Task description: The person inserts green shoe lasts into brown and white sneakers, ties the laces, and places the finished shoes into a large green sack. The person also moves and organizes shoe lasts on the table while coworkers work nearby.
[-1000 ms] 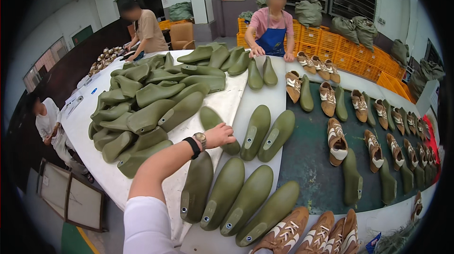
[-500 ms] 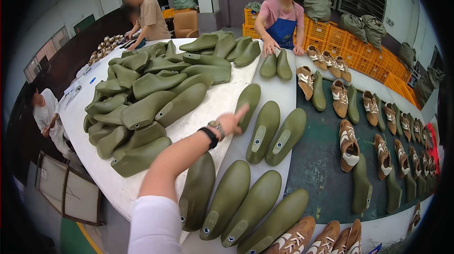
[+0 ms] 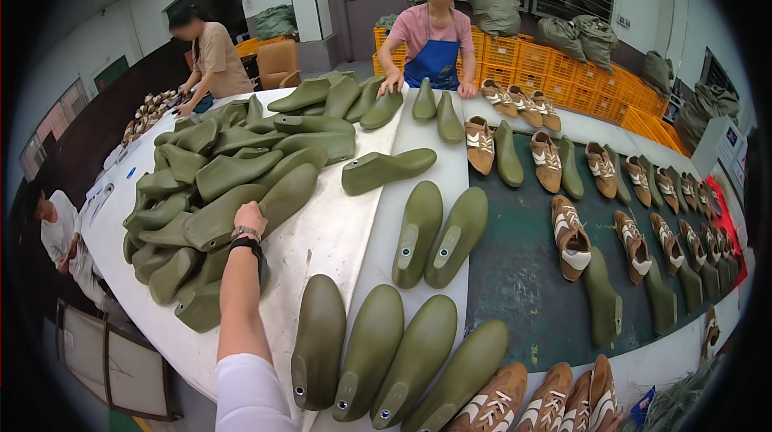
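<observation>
My left hand (image 3: 251,217) reaches onto a heap of green shoe lasts and is closed around the heel end of one shoe last (image 3: 291,195); the fingertips are mostly hidden. The heap (image 3: 241,171) fills the left part of the white table. To its right, a single last (image 3: 390,170) lies on its side across the edge of the white sheet. Nearer me, a pair of lasts (image 3: 441,235) lies soles up, and several more lasts (image 3: 370,339) lie in a row at the front. My right hand is out of view.
Brown-and-white sneakers (image 3: 569,235) lie beside lasts in rows on the dark green board (image 3: 515,259) at right. Across the table, a person in a blue apron (image 3: 434,61) touches a last. Another person (image 3: 211,62) works far left. Orange crates (image 3: 555,78) line the wall.
My left hand has moved left from the single last to the heap and closed on another. The single last has turned onto its side. The opposite person's hand has moved to a different last.
</observation>
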A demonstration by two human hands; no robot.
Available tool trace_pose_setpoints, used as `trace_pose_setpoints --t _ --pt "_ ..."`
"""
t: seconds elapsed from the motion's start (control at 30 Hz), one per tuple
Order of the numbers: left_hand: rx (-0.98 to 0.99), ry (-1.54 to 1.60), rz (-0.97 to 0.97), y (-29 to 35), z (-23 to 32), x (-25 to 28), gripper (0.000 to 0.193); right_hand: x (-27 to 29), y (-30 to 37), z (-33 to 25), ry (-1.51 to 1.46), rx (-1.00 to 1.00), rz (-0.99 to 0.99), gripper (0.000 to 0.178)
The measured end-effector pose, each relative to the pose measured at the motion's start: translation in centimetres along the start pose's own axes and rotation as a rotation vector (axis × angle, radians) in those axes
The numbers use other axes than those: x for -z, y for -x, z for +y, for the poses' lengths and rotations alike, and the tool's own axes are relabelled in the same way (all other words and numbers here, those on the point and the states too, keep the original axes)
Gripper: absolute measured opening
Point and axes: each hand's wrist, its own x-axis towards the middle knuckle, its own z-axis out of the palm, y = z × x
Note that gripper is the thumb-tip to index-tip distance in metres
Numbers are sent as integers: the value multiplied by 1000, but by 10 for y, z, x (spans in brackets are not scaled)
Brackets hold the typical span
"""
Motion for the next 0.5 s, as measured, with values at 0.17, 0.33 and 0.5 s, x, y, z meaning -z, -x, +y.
trace_pose_setpoints --t 0.17,0.33,0.5 --pt "-281 33 -67 34 33 15 46 -1 -2 -5 -12 -12 1 12" --pt "-486 80 -258 82 56 37 51 -1 1 -3 -10 -6 -7 14" --pt "-546 130 -300 96 92 46 48 -2 1 -5 -17 11 1 14"
